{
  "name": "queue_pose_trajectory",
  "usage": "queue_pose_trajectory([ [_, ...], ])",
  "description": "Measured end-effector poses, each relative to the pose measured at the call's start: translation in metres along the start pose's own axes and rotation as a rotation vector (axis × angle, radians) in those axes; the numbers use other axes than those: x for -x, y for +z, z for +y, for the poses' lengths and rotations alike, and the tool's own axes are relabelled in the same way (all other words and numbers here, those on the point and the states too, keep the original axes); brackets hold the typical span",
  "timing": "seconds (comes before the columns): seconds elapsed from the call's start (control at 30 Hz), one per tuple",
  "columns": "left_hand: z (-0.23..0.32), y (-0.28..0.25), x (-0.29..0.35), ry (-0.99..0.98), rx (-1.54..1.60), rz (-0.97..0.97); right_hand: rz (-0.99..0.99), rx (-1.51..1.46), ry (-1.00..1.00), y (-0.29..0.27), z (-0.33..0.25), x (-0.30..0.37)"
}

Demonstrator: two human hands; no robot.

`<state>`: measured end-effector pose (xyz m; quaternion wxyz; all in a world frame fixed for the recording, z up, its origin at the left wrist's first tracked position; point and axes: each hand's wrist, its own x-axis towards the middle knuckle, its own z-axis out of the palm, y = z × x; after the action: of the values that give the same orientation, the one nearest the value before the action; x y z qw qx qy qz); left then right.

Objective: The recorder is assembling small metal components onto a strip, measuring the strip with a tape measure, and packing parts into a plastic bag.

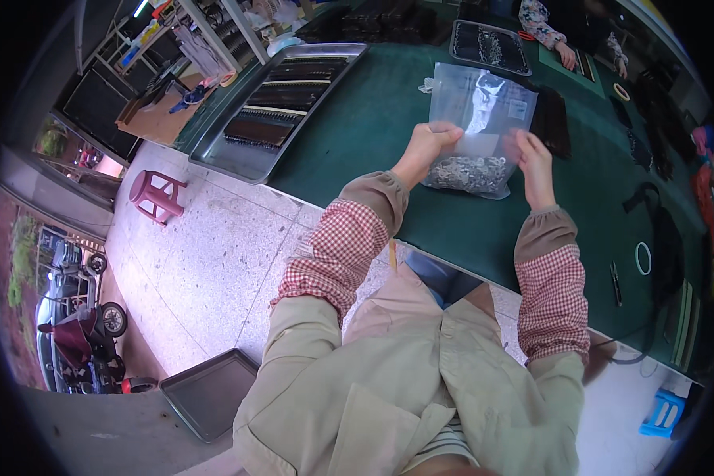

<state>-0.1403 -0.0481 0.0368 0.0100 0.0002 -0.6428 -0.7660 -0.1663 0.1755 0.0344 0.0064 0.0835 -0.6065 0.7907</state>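
A clear plastic bag [462,107] is held up over the green table, between my two hands. Many small silvery metal pieces [470,173] are heaped in its bottom; their exact kind is too small to make out. My left hand [430,149] pinches the bag's left side, thumb on the front. On the right side, my right hand [535,163] grips the bag's edge between thumb and fingers. A small pale label shows near the bag's upper right. Behind the bag, a dark brown stack [554,123] lies partly hidden.
A metal tray [274,170] with dark strips stands at the table's left. Another tray [523,70] of small silvery pieces lies at the back, near another person's hand [565,55]. A pen [616,284] and white ring [643,259] lie right. A red stool [159,195] stands on the floor.
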Motion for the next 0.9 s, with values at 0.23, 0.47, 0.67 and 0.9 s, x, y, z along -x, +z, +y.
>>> queue_pose_trajectory([
  [0.23,0.011,0.001,0.017,0.059,-0.049,-0.077,0.038,-0.057,-0.026,-0.006,0.033,0.021],
  [0.47,0.022,0.001,0.026,0.082,-0.121,-0.145,0.059,-0.209,-0.119,-0.006,0.064,0.014],
  [0.67,0.012,-0.011,0.016,0.042,-0.079,0.032,0.264,-0.263,-0.129,0.003,0.065,0.026],
  [0.9,0.019,-0.061,0.018,0.033,0.351,0.322,0.24,0.201,-0.111,-0.018,0.076,0.044],
])
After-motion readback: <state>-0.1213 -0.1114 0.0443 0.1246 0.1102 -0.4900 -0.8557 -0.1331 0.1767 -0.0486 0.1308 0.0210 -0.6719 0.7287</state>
